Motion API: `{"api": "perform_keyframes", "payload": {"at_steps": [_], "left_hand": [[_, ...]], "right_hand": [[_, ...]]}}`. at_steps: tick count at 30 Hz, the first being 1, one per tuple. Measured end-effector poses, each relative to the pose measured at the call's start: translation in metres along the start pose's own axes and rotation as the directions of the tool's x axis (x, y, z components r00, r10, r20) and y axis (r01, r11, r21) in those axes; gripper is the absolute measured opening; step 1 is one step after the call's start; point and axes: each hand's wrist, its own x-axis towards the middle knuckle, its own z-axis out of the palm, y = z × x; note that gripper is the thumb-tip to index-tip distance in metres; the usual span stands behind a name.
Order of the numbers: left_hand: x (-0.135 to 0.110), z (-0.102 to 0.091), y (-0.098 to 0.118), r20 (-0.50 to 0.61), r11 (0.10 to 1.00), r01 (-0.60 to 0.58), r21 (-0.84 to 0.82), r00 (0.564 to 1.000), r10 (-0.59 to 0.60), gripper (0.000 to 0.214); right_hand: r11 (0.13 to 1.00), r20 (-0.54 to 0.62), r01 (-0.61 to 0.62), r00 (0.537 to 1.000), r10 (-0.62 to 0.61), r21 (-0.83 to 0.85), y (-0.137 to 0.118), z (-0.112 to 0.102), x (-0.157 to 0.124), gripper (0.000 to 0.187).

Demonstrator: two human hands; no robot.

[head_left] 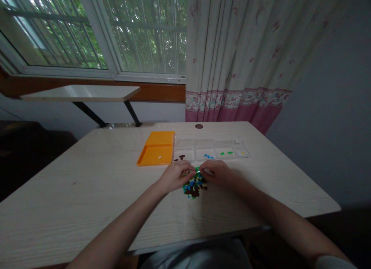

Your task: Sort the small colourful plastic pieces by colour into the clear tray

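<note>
Orange lid (158, 149), clear tray (213, 148), pale wood-grain table (87, 192), and brown, blue, green pieces (194, 186).

table: pale wood-grain desk top (87, 192), round cable hole (199, 126) at far edge
tray: shallow orange plastic lid (158, 149), open, far left of centre
window: white-framed barred window (95, 33), trees outside
curtain: cream floral curtain with pink hem (240, 56)
shelf: white wall shelf on black brackets (81, 92)

Barred window (87, 29), floral curtain (237, 56), pale wooden table (72, 192).
</note>
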Motion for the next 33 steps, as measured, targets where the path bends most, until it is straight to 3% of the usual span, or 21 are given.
{"api": "perform_keyframes", "payload": {"at_steps": [7, 12, 18, 21, 25, 27, 33], "left_hand": [[0.000, 0.000, 0.002, -0.025, 0.997, 0.009, -0.071, 1.000, -0.011, 0.015], [0.000, 0.000, -0.002, -0.021, 0.999, -0.026, -0.028, 0.999, 0.025, 0.012], [0.000, -0.006, 0.000, 0.011, 1.000, -0.009, 0.019, 1.000, 0.008, 0.013], [-0.001, -0.015, 0.005, 0.148, 1.000, 0.016, -0.007, 0.989, -0.014, 0.015], [-0.005, -0.025, 0.015, 0.445, 0.996, 0.037, -0.086, 0.895, 0.005, 0.018], [-0.006, -0.027, 0.020, 0.481, 0.996, 0.038, -0.082, 0.876, 0.006, 0.017], [-0.006, -0.024, 0.022, 0.468, 1.000, 0.029, 0.002, 0.883, -0.027, 0.012]], "right_hand": [[1.000, -0.013, -0.010, 1.000, 0.010, -0.005, -0.003, 0.002, 0.000, 0.013], [0.995, 0.002, -0.092, 0.996, 0.091, 0.026, -0.005, 0.002, 0.000, 0.016], [0.997, -0.022, -0.057, 0.998, 0.058, 0.042, 0.001, 0.002, -0.001, 0.013], [0.999, -0.111, -0.037, 0.993, 0.039, 0.023, 0.007, -0.003, -0.001, 0.014], [0.999, -0.264, -0.027, 0.964, 0.020, -0.024, 0.015, -0.014, 0.001, 0.015], [0.999, -0.302, -0.030, 0.953, 0.019, -0.035, 0.017, -0.018, 0.001, 0.015], [0.999, -0.334, -0.008, 0.943, -0.003, -0.034, 0.019, -0.019, 0.000, 0.014]]}}
